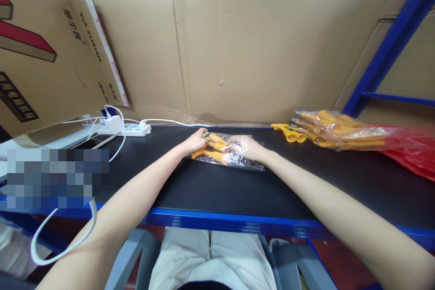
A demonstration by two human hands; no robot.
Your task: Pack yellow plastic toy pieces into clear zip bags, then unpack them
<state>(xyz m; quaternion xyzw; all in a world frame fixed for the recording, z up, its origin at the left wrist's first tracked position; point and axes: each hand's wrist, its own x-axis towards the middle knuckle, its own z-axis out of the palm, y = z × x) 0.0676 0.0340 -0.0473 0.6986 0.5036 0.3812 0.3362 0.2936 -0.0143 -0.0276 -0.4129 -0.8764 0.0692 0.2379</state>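
Note:
A clear plastic bag point(243, 163) lies on the black tabletop in front of me, with several orange-yellow plastic pieces point(217, 145) inside it. My left hand point(195, 142) grips the bag's left end, thumb close to a small green tip, fingers curled at the edge. From the right, my right hand point(247, 147) reaches into the bag; shiny film covers it. Its fingers look closed at the right ends of the pieces, though glare blurs the exact hold.
At right lie loose orange-yellow pieces with flared ends point(295, 136), filled clear bags point(336, 129) and a red plastic bag point(408, 145). A white power strip point(136, 130) with cables sits at left. Cardboard point(251, 54) walls the back; a blue frame edge point(231, 219) runs along the front.

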